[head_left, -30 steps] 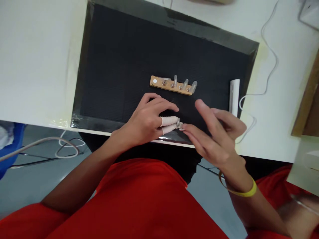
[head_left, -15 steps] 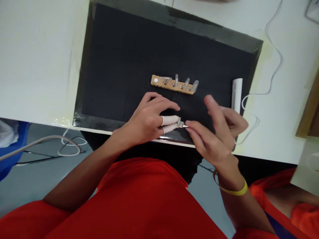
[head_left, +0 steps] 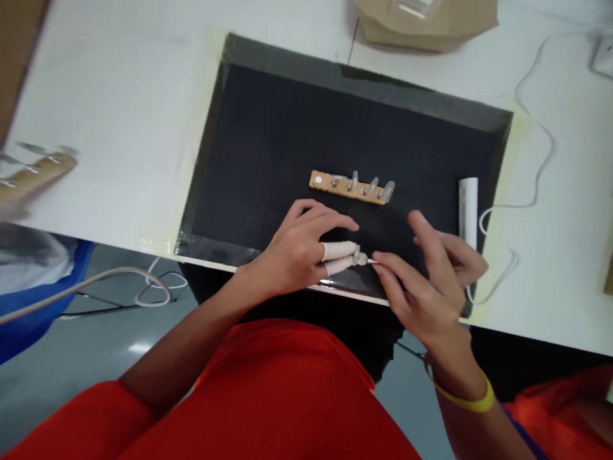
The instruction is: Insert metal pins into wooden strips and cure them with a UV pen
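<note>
My left hand (head_left: 299, 246) rests over the near edge of the black mat (head_left: 268, 147), two fingers in white finger covers. Those covered fingertips pinch a small clear piece (head_left: 357, 257) that looks like a nail tip. From the right, my right hand (head_left: 426, 278) pinches a thin pale stick (head_left: 371, 260) between thumb and a finger, its end touching the clear piece. Its other fingers are raised. Beyond my hands lies a wooden strip (head_left: 322, 181) with several clear nail tips (head_left: 373, 186) standing on small metal mounts.
A white bar-shaped device (head_left: 468, 211) with a cable (head_left: 536, 172) lies at the mat's right edge. A brown paper-like container (head_left: 431, 29) stands at the back. At far left is another, blurred wooden strip (head_left: 52, 169). A blue bin (head_left: 52, 306) stands below the table edge.
The view has shifted, so the mat and hands appear lower and further right, and the left strip and back container have come into view. Both hands keep nearly the same pose.
</note>
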`<state>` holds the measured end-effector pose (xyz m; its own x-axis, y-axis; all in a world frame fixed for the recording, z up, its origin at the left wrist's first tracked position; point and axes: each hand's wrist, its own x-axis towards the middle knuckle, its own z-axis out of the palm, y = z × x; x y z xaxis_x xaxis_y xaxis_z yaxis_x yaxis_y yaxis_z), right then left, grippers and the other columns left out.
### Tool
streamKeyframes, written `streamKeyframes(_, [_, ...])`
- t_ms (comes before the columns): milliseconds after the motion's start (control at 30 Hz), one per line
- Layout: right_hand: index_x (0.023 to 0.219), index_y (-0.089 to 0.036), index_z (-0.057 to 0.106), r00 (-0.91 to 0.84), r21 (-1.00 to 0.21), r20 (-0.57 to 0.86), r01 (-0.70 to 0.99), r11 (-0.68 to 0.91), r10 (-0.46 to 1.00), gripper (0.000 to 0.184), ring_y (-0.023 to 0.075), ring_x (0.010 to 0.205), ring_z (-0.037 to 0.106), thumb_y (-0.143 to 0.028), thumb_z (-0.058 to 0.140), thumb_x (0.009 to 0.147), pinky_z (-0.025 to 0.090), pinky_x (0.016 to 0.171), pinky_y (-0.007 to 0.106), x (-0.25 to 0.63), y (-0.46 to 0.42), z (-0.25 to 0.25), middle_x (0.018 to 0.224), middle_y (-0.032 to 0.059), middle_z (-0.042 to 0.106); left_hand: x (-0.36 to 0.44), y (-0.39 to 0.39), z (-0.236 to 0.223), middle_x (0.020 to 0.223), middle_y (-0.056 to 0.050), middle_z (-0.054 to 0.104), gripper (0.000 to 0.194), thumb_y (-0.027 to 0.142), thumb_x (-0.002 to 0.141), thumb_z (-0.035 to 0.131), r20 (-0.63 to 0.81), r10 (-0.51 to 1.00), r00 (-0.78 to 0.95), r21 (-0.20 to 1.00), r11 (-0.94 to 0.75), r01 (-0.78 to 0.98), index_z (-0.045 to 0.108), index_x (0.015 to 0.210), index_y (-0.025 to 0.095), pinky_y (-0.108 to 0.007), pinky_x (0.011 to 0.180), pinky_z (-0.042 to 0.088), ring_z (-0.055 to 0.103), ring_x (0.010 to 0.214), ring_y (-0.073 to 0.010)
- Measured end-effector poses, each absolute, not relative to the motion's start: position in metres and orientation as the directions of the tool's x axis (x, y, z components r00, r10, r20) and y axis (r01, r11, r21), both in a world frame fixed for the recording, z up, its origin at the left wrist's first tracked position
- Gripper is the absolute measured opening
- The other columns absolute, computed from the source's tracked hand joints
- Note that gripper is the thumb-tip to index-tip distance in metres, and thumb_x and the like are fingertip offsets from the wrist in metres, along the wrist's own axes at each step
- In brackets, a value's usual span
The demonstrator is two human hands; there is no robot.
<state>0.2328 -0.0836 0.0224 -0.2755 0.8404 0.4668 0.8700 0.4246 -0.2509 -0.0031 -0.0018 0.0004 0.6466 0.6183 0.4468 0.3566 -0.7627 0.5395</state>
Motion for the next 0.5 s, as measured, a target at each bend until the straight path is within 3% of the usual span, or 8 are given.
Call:
streamKeyframes(200, [0.12, -0.028, 0.076, -0.127, -0.339, 0.519, 0.877, 0.34, 0.845, 0.04, 0.0354, 0.128, 0.059, -0.007, 0.078, 0.086, 0.059, 0.092, 0.052, 0.239, -0.083, 0.015, 0.169, 0.0052, 0.046, -0.023, 0.016, 0.012, 0.115, -0.004, 0.081, 0.008, 0.032, 0.098, 0.076, 0.5, 0.69, 0.524, 0.496, -0.724, 0.48, 0.078, 0.093, 0.026, -0.04, 0.098, 0.048, 0.074, 0.105, -0.0188])
streamKeyframes(333, [0.112, -0.024, 0.074, -0.17, -0.345, 0.468, 0.868, 0.357, 0.867, 0.028, 0.0356, 0.126, 0.062, -0.01, 0.078, 0.088, 0.054, 0.099, 0.055, 0.234, -0.081, 0.009, 0.166, 0.0117, 0.05, -0.039, 0.038, 0.014, 0.113, -0.004, 0.081, 0.009, 0.033, 0.098, 0.076, 0.527, 0.697, 0.486, 0.409, -0.71, 0.574, 0.078, 0.094, 0.026, -0.042, 0.094, 0.05, 0.075, 0.104, -0.0202])
streamKeyframes(500, [0.114, -0.023, 0.068, -0.231, -0.316, 0.435, 0.866, 0.387, 0.871, 0.026, 0.0349, 0.128, 0.06, -0.012, 0.075, 0.091, 0.049, 0.104, 0.057, 0.227, -0.074, 0.003, 0.162, 0.0165, 0.053, -0.048, 0.057, 0.009, 0.117, -0.004, 0.081, 0.005, 0.031, 0.098, 0.075, 0.511, 0.697, 0.503, 0.346, -0.702, 0.622, 0.078, 0.095, 0.027, -0.048, 0.095, 0.051, 0.074, 0.106, -0.0239])
